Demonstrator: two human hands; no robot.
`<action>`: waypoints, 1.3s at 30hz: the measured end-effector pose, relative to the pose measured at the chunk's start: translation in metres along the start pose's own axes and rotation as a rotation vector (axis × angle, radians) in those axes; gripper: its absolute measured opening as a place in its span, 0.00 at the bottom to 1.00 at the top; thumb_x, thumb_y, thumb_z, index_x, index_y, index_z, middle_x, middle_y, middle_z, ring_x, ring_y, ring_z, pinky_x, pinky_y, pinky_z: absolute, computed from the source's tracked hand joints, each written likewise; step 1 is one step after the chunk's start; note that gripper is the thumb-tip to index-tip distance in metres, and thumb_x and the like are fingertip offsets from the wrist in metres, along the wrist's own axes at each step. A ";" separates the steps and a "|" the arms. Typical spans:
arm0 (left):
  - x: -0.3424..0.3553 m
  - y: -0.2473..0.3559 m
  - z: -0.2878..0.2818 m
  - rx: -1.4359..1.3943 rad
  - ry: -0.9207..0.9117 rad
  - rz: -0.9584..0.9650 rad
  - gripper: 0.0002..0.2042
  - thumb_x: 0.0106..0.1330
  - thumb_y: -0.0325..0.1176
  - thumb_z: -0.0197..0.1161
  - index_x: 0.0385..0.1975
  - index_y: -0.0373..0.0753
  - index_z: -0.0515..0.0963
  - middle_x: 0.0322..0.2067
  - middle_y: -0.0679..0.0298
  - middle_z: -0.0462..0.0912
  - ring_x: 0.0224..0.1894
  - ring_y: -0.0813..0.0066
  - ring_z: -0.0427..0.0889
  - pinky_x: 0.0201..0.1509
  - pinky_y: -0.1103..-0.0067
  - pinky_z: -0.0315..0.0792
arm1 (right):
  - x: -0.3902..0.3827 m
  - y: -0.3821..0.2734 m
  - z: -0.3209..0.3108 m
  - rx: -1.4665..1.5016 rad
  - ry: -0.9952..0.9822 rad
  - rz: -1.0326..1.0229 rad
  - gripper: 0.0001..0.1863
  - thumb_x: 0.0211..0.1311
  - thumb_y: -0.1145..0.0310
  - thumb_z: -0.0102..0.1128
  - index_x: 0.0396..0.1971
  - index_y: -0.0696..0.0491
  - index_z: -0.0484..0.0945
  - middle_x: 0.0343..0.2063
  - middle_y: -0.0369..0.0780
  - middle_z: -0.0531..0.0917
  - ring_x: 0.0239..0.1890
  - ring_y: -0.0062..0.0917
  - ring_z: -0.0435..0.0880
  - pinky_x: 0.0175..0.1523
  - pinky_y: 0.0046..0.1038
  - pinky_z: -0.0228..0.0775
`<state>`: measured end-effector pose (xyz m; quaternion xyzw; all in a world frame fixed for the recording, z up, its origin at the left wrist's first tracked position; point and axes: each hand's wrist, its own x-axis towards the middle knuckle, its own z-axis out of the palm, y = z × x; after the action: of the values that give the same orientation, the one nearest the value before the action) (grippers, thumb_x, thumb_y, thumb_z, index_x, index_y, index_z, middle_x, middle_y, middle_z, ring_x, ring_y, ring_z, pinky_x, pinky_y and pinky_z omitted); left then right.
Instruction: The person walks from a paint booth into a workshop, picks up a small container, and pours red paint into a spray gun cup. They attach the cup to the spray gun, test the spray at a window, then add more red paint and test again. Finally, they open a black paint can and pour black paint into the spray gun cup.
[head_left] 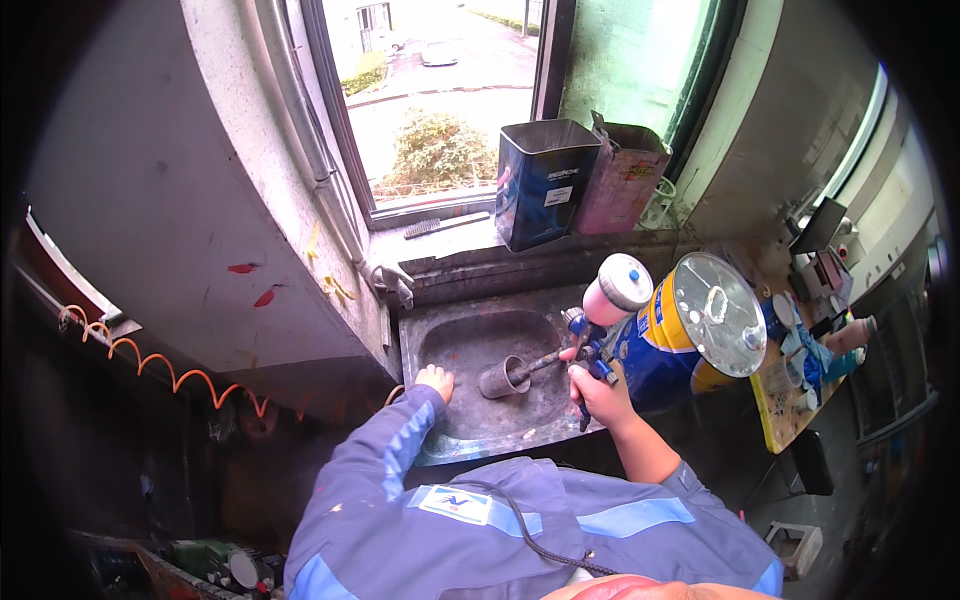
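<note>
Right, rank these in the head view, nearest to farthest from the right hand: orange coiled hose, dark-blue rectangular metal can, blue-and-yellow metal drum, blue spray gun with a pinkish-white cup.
1. Blue spray gun: held in the right hand.
2. Blue-and-yellow drum: just to its right.
3. Dark-blue rectangular can: ahead, slightly left.
4. Orange coiled hose: far left.
</note>
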<state>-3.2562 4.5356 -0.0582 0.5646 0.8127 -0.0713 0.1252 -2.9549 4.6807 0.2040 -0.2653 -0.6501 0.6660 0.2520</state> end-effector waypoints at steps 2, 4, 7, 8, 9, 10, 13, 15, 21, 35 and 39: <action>-0.020 0.005 -0.040 -0.436 0.102 -0.294 0.21 0.73 0.48 0.50 0.40 0.36 0.82 0.46 0.48 0.84 0.51 0.55 0.82 0.54 0.66 0.72 | 0.011 -0.016 0.005 0.012 -0.004 -0.073 0.11 0.65 0.76 0.55 0.47 0.57 0.75 0.24 0.32 0.77 0.19 0.13 0.75 0.25 0.19 0.68; -0.047 0.010 -0.087 -0.819 0.261 -0.401 0.25 0.72 0.54 0.54 0.28 0.34 0.81 0.33 0.52 0.85 0.35 0.63 0.84 0.42 0.73 0.75 | 0.028 -0.037 0.009 0.016 0.000 -0.082 0.13 0.65 0.77 0.55 0.49 0.58 0.74 0.26 0.34 0.79 0.19 0.13 0.76 0.25 0.19 0.69; -0.096 0.021 -0.149 -1.127 0.510 -0.340 0.30 0.71 0.58 0.55 0.18 0.35 0.77 0.16 0.63 0.78 0.20 0.74 0.76 0.30 0.74 0.71 | 0.054 -0.071 0.023 0.109 -0.100 -0.256 0.14 0.64 0.78 0.55 0.49 0.60 0.75 0.34 0.37 0.81 0.17 0.13 0.75 0.23 0.20 0.68; -0.110 0.028 -0.166 -1.166 0.615 -0.228 0.30 0.72 0.59 0.54 0.17 0.36 0.77 0.15 0.66 0.76 0.19 0.77 0.74 0.28 0.76 0.69 | 0.061 -0.083 0.031 0.128 -0.108 -0.289 0.13 0.64 0.78 0.54 0.48 0.61 0.76 0.32 0.37 0.81 0.16 0.14 0.74 0.22 0.20 0.67; -0.121 0.036 -0.182 -1.135 0.737 -0.136 0.30 0.73 0.59 0.53 0.17 0.37 0.76 0.13 0.68 0.73 0.17 0.81 0.72 0.25 0.78 0.67 | 0.068 -0.095 0.038 0.139 -0.129 -0.311 0.13 0.65 0.78 0.53 0.48 0.62 0.76 0.25 0.36 0.80 0.15 0.14 0.74 0.21 0.20 0.65; -0.129 0.047 -0.195 -1.260 0.704 -0.087 0.30 0.73 0.59 0.52 0.18 0.38 0.75 0.13 0.70 0.70 0.17 0.83 0.69 0.24 0.79 0.64 | 0.075 -0.108 0.046 0.153 -0.204 -0.367 0.11 0.66 0.77 0.54 0.46 0.61 0.77 0.19 0.34 0.78 0.15 0.14 0.73 0.21 0.20 0.62; -0.145 0.081 -0.224 -1.451 0.695 0.075 0.29 0.74 0.61 0.48 0.21 0.41 0.73 0.14 0.76 0.65 0.18 0.89 0.62 0.22 0.86 0.54 | 0.088 -0.147 0.077 0.173 -0.326 -0.419 0.17 0.67 0.77 0.53 0.55 0.59 0.71 0.35 0.42 0.80 0.20 0.15 0.72 0.24 0.21 0.63; -0.151 0.097 -0.239 -1.477 0.711 0.201 0.28 0.74 0.61 0.48 0.25 0.41 0.73 0.17 0.77 0.65 0.18 0.90 0.59 0.23 0.86 0.52 | 0.089 -0.169 0.098 0.225 -0.395 -0.434 0.22 0.67 0.77 0.52 0.61 0.58 0.67 0.46 0.47 0.82 0.23 0.15 0.72 0.26 0.21 0.63; -0.155 0.117 -0.263 -1.553 0.803 0.297 0.24 0.74 0.59 0.51 0.30 0.41 0.71 0.18 0.79 0.62 0.19 0.92 0.56 0.23 0.87 0.49 | 0.080 -0.194 0.137 0.352 -0.348 -0.351 0.09 0.69 0.75 0.54 0.45 0.62 0.77 0.19 0.35 0.75 0.18 0.19 0.75 0.24 0.21 0.68; -0.149 0.129 -0.303 -1.568 0.739 0.214 0.22 0.76 0.51 0.54 0.33 0.34 0.76 0.23 0.71 0.73 0.29 0.84 0.68 0.33 0.80 0.67 | 0.094 -0.191 0.127 0.496 -0.458 -0.235 0.27 0.61 0.83 0.45 0.62 0.56 0.67 0.50 0.51 0.79 0.21 0.15 0.69 0.25 0.21 0.61; -0.157 0.133 -0.312 -1.775 0.602 0.365 0.21 0.76 0.51 0.55 0.32 0.36 0.75 0.24 0.74 0.72 0.28 0.86 0.66 0.32 0.84 0.64 | 0.081 -0.197 0.122 0.500 -0.514 -0.337 0.31 0.61 0.82 0.42 0.67 0.53 0.64 0.53 0.54 0.77 0.18 0.12 0.65 0.23 0.18 0.59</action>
<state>-3.1180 4.5216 0.2885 0.3765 0.4677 0.7403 0.3025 -3.0987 4.6518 0.4009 0.0898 -0.5443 0.7978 0.2435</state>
